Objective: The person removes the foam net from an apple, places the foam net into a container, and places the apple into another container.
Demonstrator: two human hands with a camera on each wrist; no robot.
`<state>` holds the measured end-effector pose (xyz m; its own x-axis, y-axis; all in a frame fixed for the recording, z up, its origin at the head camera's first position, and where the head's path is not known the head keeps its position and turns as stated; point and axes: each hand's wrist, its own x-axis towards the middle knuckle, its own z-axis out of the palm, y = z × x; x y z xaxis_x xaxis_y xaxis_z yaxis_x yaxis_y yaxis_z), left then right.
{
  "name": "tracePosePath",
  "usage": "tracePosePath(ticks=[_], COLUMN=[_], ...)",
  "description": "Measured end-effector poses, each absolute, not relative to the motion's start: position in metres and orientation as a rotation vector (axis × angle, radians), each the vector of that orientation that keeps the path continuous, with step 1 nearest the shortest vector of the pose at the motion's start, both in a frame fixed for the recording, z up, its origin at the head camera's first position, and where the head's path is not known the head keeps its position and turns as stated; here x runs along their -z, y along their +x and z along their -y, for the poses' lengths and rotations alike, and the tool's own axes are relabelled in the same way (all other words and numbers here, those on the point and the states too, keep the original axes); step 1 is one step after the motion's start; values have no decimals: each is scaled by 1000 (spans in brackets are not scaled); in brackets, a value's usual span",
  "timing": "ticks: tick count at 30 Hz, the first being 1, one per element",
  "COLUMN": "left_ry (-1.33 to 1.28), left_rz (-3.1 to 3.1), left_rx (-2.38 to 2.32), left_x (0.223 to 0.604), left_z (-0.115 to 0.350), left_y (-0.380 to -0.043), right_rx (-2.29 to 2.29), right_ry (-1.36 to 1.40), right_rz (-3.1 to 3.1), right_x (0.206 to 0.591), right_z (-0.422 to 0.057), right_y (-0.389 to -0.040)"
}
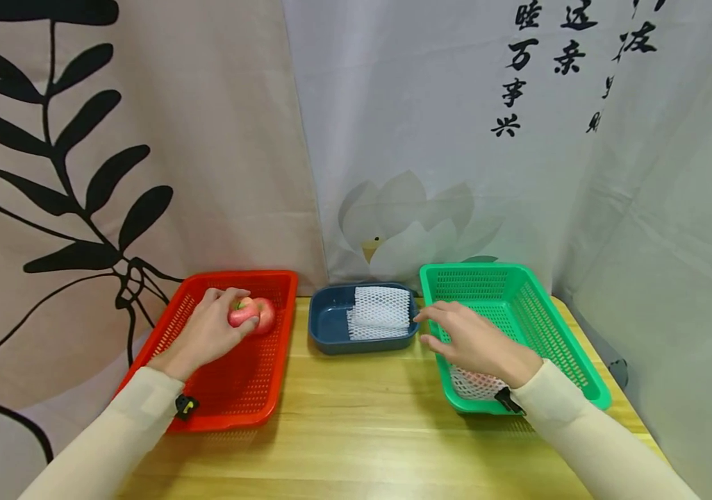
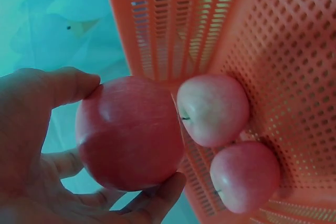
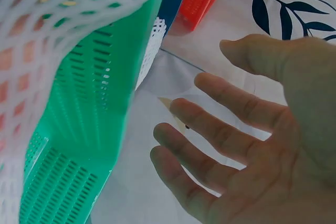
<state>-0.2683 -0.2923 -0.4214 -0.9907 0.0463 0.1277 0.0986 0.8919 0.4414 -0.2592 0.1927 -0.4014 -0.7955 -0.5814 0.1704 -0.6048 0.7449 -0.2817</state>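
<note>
My left hand [image 1: 208, 330] grips a red apple [image 2: 131, 132] between thumb and fingers, over the red basket [image 1: 230, 396]. Two more apples, one paler [image 2: 214, 109] and one pinker [image 2: 245, 177], lie in that basket in the left wrist view. With fingers spread and nothing in them, my right hand [image 1: 477, 340] hovers above the near left side of the green basket [image 1: 581, 375]. Below it, a reddish fruit in a white foam net [image 1: 474, 383] sits in the green basket, partly hidden by the hand and wrist.
Between the baskets stands a dark blue dish [image 1: 330, 326] holding white foam net sleeves [image 1: 381, 312]. Everything rests on a wooden table [image 1: 356, 430]. A printed cloth [image 1: 237, 139] hangs right behind it, and another fabric side closes in on the right.
</note>
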Motion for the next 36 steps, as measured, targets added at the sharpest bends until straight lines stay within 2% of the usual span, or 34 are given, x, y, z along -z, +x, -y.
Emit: tracePosePath(ticks=[7,19,36], left_ry=[-72,-155,-40], left_rz=[3008,3051,3290], left_rx=[647,590,537], left_x=[424,439,439], left_z=[303,322,343], left_y=[-277,-290,-290], right_rx=[-522,-540,-572], right_ry=[964,898,820], right_rz=[2857,2862,2862], right_x=[403,407,413], right_z=[-206,-222,-250], right_y=[-260,-257,-258])
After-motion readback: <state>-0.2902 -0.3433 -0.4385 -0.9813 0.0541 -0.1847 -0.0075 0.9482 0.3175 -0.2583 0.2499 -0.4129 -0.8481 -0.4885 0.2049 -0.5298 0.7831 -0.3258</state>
